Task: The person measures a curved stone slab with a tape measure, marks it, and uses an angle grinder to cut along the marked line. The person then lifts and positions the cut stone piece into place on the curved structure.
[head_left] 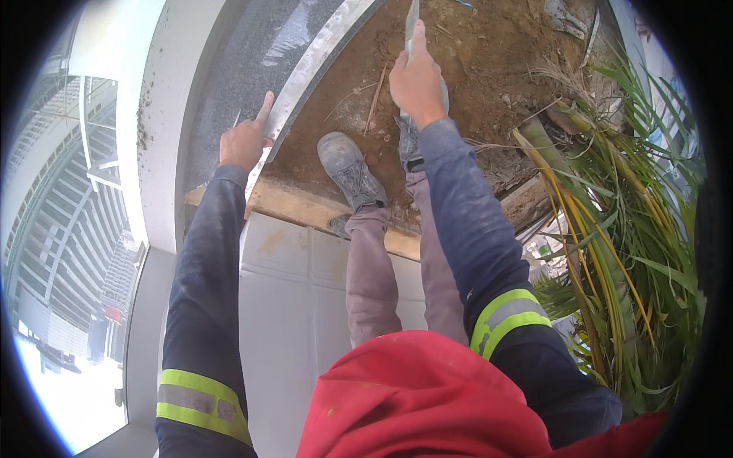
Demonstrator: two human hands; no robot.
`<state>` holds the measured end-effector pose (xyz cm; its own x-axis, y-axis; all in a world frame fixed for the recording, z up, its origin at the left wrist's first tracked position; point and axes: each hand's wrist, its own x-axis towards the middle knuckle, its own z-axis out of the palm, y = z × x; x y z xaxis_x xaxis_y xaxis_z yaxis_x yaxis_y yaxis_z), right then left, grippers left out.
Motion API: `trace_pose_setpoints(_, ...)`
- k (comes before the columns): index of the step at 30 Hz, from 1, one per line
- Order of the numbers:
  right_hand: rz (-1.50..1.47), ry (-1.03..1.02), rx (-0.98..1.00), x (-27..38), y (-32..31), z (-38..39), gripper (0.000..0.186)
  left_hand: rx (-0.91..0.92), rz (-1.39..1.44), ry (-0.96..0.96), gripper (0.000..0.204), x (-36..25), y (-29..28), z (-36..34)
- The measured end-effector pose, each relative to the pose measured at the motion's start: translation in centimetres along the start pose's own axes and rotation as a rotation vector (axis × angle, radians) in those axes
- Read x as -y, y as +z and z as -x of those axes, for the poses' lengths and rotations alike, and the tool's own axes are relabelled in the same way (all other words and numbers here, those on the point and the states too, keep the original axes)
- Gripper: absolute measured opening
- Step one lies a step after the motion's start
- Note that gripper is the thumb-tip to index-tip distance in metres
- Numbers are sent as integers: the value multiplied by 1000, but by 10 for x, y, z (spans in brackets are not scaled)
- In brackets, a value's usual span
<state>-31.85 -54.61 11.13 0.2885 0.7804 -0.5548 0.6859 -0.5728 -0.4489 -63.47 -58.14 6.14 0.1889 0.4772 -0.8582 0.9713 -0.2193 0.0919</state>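
Note:
My left hand (244, 143) is over a dark grey speckled surface (229, 84), beside a pale curved strip (301, 72) along its edge. Its index finger is stretched out and the other fingers are curled. A thin pointed thing (237, 117) shows by the knuckles; what it belongs to is hidden. Farther forward, over brown soil, my right hand (418, 85) is closed on a tool with a narrow pale blade (413, 17). The index finger lies along that blade, which points away from me. The tool's handle is hidden in the hand.
My shoes (345, 164) stand on brown soil (328, 114). A wooden board (298, 204) crosses behind them, with pale tiles (279, 305) nearer me. Green palm fronds (626, 252) fill the right side. A white wall (164, 114) curves along the left, with railings (65, 206) beyond.

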Motion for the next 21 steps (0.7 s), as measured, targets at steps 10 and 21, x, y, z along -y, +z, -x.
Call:
trace_pose_setpoints(10, -179, -99, -49, -36, -31, -167, 67, -20, 16, 11, 101, -9, -8, -1)
trace_pose_setpoints(21, -236, -53, 720, 14, 214, 274, 83, -33, 5, 26, 102, -9, -16, -2)
